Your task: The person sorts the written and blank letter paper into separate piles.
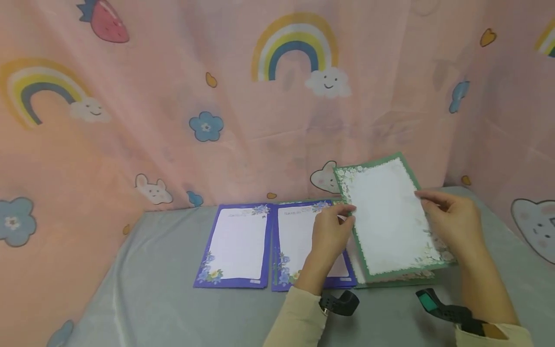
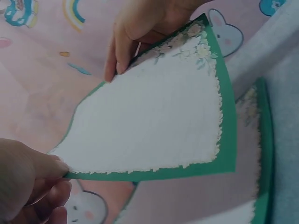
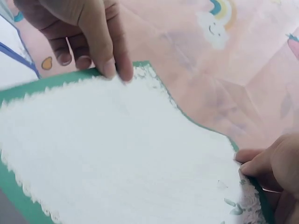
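A sheet of paper with a green border, white middle and floral corners [image 1: 386, 217] is lifted and tilted above the table. My left hand [image 1: 330, 229] pinches its left edge between thumb and fingers. On the opposite edge, my right hand [image 1: 455, 219] pinches the sheet the same way. The paper bows between both hands in the left wrist view, where the left hand [image 2: 30, 182] is at lower left. More green-bordered paper [image 2: 264, 154] lies beneath it, mostly covered by the raised sheet.
Two purple-bordered stationery stacks lie side by side: the left stack [image 1: 238, 246] and the middle stack [image 1: 295, 236], partly hidden by my left arm. Grey cloth covers the table [image 1: 165, 289]. A pink patterned curtain [image 1: 173, 96] hangs behind and at the sides.
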